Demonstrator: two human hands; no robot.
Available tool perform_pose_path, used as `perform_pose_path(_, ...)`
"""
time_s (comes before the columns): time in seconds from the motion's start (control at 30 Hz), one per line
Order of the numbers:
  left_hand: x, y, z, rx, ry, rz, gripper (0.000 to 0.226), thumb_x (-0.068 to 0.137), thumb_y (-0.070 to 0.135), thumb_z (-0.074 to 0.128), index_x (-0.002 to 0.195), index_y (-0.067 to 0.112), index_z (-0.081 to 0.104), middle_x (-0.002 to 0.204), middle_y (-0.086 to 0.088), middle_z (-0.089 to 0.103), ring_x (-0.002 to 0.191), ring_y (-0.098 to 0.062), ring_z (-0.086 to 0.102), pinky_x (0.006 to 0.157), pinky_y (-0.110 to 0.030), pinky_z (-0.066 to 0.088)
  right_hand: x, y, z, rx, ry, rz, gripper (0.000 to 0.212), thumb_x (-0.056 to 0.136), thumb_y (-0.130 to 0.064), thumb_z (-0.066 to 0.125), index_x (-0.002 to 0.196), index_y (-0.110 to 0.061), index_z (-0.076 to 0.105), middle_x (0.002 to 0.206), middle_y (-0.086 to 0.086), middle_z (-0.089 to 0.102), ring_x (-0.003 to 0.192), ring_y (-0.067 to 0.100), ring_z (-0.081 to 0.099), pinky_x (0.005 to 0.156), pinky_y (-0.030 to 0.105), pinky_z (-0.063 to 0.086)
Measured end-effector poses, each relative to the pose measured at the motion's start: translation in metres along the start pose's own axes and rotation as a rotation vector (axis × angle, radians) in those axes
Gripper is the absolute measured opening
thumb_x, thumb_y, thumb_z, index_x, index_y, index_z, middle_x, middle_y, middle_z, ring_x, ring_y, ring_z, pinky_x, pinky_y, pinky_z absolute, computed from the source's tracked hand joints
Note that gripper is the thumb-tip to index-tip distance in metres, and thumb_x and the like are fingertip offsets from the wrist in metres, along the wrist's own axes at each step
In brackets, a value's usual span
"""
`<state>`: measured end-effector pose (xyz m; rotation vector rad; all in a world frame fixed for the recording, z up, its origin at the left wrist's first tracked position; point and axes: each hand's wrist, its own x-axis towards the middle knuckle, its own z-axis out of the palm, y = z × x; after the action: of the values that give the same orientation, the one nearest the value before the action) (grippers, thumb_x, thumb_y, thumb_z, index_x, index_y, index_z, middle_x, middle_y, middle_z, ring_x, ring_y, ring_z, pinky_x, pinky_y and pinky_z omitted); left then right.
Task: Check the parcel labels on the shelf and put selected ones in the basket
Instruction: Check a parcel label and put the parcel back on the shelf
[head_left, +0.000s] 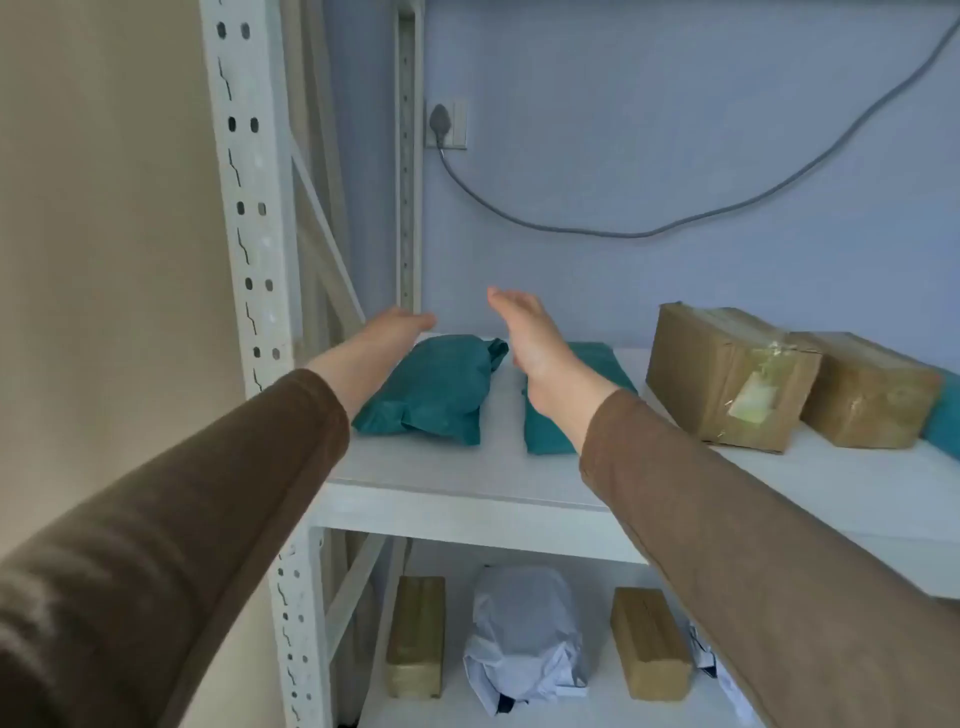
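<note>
Two hands reach over white shelf (467, 478), fingers straight, holding nothing. Left hand (387, 332) above plump teal parcel (431, 389); right hand (524, 332) above flat teal parcel (597, 364) beside it. Two taped cardboard boxes (727, 374) farther right. Lower shelf: more parcels. No label readable.
</note>
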<state>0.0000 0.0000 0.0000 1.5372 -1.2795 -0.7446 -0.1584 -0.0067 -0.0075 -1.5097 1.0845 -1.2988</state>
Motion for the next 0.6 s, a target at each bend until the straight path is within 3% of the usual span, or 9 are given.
perform_pose_path(0.07,0.007,-0.008,0.005,0.013,0.009,-0.074,0.059,0.105,0.036,0.056,0.154,0.009,0.039,0.155,-0.010,0.047,0.138,-0.029,0.049,0.089,-0.030,0.039,0.010,0.010,0.008,-0.030,0.012,0.088,0.068,0.103,-0.046,0.053,0.161,-0.023,0.026,0.163,-0.003,0.034,0.145,0.019,0.038,0.107,0.033,0.031)
perform_pose_path(0.17,0.017,-0.024,0.012,0.006,-0.047,-0.185,0.055,0.103,0.036,0.058,0.147,0.004,0.047,0.144,-0.010,0.057,0.128,-0.030,0.058,0.084,-0.030,0.041,0.024,0.037,0.019,-0.048,-0.006,0.237,0.071,0.100,-0.036,0.061,0.160,-0.021,0.025,0.156,0.003,0.042,0.142,0.025,0.042,0.099,0.033,0.036)
perform_pose_path(0.27,0.024,-0.032,0.011,0.015,-0.073,-0.206,0.053,0.103,0.034,0.058,0.145,0.002,0.049,0.139,-0.015,0.062,0.122,-0.032,0.062,0.085,-0.034,0.047,0.042,0.063,0.030,0.045,0.029,0.297,0.071,0.089,-0.032,0.072,0.150,-0.018,0.038,0.144,0.006,0.058,0.126,0.028,0.060,0.106,0.041,0.050)
perform_pose_path(0.33,0.024,-0.033,0.009,0.007,-0.074,-0.217,0.048,0.104,0.029,0.058,0.142,0.001,0.051,0.137,-0.016,0.062,0.123,-0.033,0.062,0.093,-0.035,0.051,0.057,0.079,0.031,0.071,0.019,0.293,0.071,0.082,-0.031,0.075,0.145,-0.016,0.044,0.138,0.009,0.063,0.118,0.030,0.065,0.104,0.047,0.054)
perform_pose_path(0.43,0.017,-0.035,0.006,-0.053,-0.073,-0.223,0.043,0.102,0.021,0.062,0.139,0.001,0.053,0.133,-0.016,0.064,0.121,-0.035,0.063,0.102,-0.042,0.052,0.034,0.065,0.030,0.123,0.007,0.300,0.071,0.089,-0.023,0.075,0.150,-0.015,0.040,0.137,0.011,0.062,0.117,0.031,0.066,0.101,0.046,0.056)
perform_pose_path(0.5,0.007,-0.036,0.002,-0.143,-0.070,-0.184,0.045,0.099,0.014,0.065,0.141,0.004,0.052,0.129,-0.014,0.065,0.116,-0.035,0.064,0.098,-0.045,0.055,0.011,0.053,0.023,0.166,0.005,0.270,0.069,0.095,-0.014,0.071,0.153,-0.016,0.035,0.132,0.009,0.062,0.111,0.027,0.066,0.093,0.041,0.058)
perform_pose_path(0.6,-0.019,-0.035,0.000,-0.273,-0.061,-0.145,0.054,0.096,0.008,0.068,0.146,0.012,0.048,0.133,-0.009,0.063,0.100,-0.028,0.066,0.080,-0.041,0.057,-0.020,0.046,0.005,0.208,-0.003,0.233,0.070,0.099,-0.009,0.065,0.158,-0.021,0.029,0.102,0.000,0.061,0.087,0.018,0.064,0.068,0.034,0.056)
